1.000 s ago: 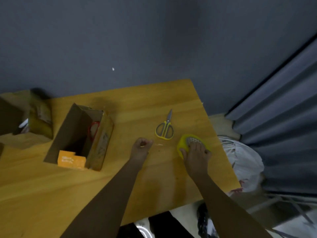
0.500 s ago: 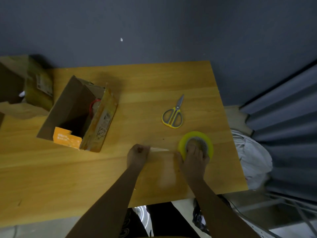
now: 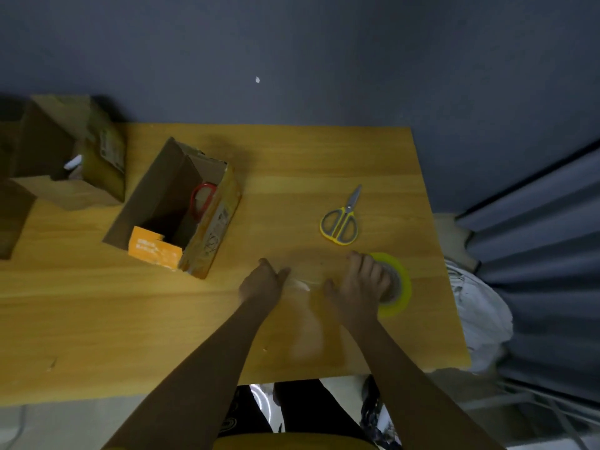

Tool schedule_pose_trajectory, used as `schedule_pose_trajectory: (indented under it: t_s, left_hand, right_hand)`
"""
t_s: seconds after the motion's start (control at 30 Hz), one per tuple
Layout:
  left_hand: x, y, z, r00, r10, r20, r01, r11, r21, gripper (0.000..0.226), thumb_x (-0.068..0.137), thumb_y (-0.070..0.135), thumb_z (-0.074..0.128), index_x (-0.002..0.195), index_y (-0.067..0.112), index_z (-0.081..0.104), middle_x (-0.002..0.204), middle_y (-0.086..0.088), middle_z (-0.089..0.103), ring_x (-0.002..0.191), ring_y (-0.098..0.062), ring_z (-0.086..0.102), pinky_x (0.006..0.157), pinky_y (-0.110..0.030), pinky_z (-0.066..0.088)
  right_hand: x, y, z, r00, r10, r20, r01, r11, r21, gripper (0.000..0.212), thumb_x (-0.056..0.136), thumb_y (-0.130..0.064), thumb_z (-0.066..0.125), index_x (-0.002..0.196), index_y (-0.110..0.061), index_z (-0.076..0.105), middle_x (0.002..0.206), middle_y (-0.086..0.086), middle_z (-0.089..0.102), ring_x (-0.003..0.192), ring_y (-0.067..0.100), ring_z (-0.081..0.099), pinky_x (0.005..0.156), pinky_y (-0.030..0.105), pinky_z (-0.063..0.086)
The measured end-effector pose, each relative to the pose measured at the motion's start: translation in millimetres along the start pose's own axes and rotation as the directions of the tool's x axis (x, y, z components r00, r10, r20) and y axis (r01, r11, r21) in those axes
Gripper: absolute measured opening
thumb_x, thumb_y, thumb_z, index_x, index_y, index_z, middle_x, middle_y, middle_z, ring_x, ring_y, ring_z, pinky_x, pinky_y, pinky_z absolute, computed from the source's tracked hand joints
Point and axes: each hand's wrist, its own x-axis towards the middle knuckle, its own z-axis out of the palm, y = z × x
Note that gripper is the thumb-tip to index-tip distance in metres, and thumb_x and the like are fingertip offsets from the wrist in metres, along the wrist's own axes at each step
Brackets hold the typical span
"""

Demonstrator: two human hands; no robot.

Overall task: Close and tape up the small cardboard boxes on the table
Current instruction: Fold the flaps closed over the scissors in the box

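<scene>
A small cardboard box [image 3: 181, 209] is being left open on the left half of the wooden table [image 3: 292, 157], its flaps standing up, an orange flap at its near end and a red loop showing inside; a second, larger cardboard box [image 3: 81, 151] is lying open behind it at the far left edge. A yellow tape roll [image 3: 397, 284], round and flat on the table near the right edge, is being pressed down by the right hand [image 3: 360, 287], whose fingers are being laid spread and fairly straight across its top; a strip of clear tape [image 3: 302, 284], thin and glossy, is being stretched leftward from the roll; its end is being pinched by the left hand [image 3: 263, 284], the fingers curled in and the thumb sticking out. Scissors [image 3: 341, 219] with yellow and grey handles and closed steel blades are lying just beyond the roll; a white cloth bundle [image 3: 477, 313] is hanging beside the table's right edge, against a grey pleated curtain [image 3: 545, 254].
</scene>
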Motion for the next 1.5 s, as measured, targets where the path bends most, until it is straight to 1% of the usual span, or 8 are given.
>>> schedule_pose_trajectory:
  t_s: [0.27,0.43,0.67,0.77,0.83,0.93,1.17,1.5]
  left_hand:
    - [-47.6,-40.9,-119.3,0.879,0.43,-0.207,-0.456,0.885,-0.096,0.025,0.101,0.031,0.044,0.092,0.011,0.056,0.066,-0.006,0.066,0.049,-0.015,0.059,0.054,-0.035,0.051]
    - [-42.5,-91.1,-202.4,0.745,0.503,-0.437,-0.563,0.826,-0.009,0.022,0.101,0.028,0.045,0.093,0.011,0.057,0.067,-0.006,0.06,0.057,-0.025,0.057,0.05,-0.039,0.044]
    - [7.6,-119.9,-255.2,0.719,0.687,0.101,-0.686,0.679,0.261,0.043,0.087,0.001,0.046,0.129,0.014,0.051,0.114,-0.008,0.062,0.108,-0.027,0.055,0.104,-0.045,0.034]
    - [17.7,-123.0,-253.5,0.751,0.55,0.364,-0.66,0.609,0.44,0.035,0.084,0.008,0.052,0.118,0.017,0.053,0.109,-0.003,0.061,0.112,-0.023,0.052,0.115,-0.057,0.0]
    - [26.2,-128.7,-250.7,0.744,0.527,0.41,-0.664,0.523,0.534,0.034,0.087,0.025,0.061,0.12,0.019,0.053,0.114,-0.001,0.061,0.115,-0.022,0.052,0.114,-0.054,0.006]
    - [39.5,-141.7,-245.3,0.709,0.612,0.351,-0.695,0.522,0.494,0.04,0.086,0.045,0.064,0.121,0.027,0.055,0.119,0.008,0.061,0.12,-0.016,0.05,0.107,-0.05,0.012]
    - [47.5,-162.9,-227.5,0.679,0.73,0.077,-0.72,0.642,0.263,0.034,0.079,0.055,0.067,0.105,0.034,0.067,0.084,0.021,0.052,0.109,-0.011,0.051,0.087,-0.036,0.015]
    - [44.6,-166.9,-213.0,0.694,0.719,-0.01,-0.705,0.683,0.19,0.025,0.078,0.048,0.07,0.072,0.028,0.057,0.072,0.016,0.044,0.095,-0.008,0.044,0.103,-0.038,0.007]
  right_hand:
    - [22.4,-131.4,-40.0,0.927,-0.328,-0.182,0.375,0.835,0.403,0.025,0.079,-0.002,0.06,0.104,-0.004,0.057,0.105,0.015,0.053,0.101,0.037,0.05,0.087,0.04,0.033]
    - [21.3,-207.9,-60.0,0.886,-0.361,-0.291,0.46,0.759,0.461,0.015,0.085,0.004,0.052,0.098,0.0,0.058,0.099,0.015,0.054,0.096,0.034,0.051,0.08,0.032,0.035]
    - [1.4,-281.3,-44.7,0.956,-0.291,-0.03,0.21,0.612,0.762,0.024,0.093,0.007,0.041,0.102,-0.014,0.051,0.106,0.006,0.054,0.092,0.011,0.053,0.082,0.017,0.045]
    - [-2.4,-290.8,-28.0,0.896,-0.313,0.315,0.054,0.781,0.622,0.03,0.092,0.0,0.049,0.119,-0.01,0.044,0.117,0.012,0.05,0.096,0.017,0.051,0.072,0.027,0.046]
    - [-9.6,-288.7,-19.4,0.839,-0.314,0.444,0.153,0.92,0.361,0.036,0.092,-0.011,0.055,0.124,-0.012,0.039,0.114,0.009,0.053,0.09,0.02,0.053,0.059,0.026,0.04]
    - [-20.6,-283.4,-14.5,0.881,-0.33,0.338,0.291,0.943,0.16,0.031,0.094,-0.024,0.057,0.122,-0.012,0.048,0.106,0.007,0.064,0.094,0.026,0.062,0.07,0.036,0.049]
    - [-28.9,-263.3,-7.4,0.859,-0.494,0.136,0.46,0.86,0.22,0.013,0.092,-0.023,0.061,0.096,-0.019,0.072,0.081,0.005,0.067,0.083,0.026,0.058,0.072,0.034,0.037]
    - [-12.7,-256.8,-1.5,0.84,-0.431,0.33,0.392,0.902,0.179,0.026,0.103,-0.024,0.038,0.106,-0.021,0.064,0.091,0.003,0.064,0.093,0.022,0.053,0.08,0.03,0.023]
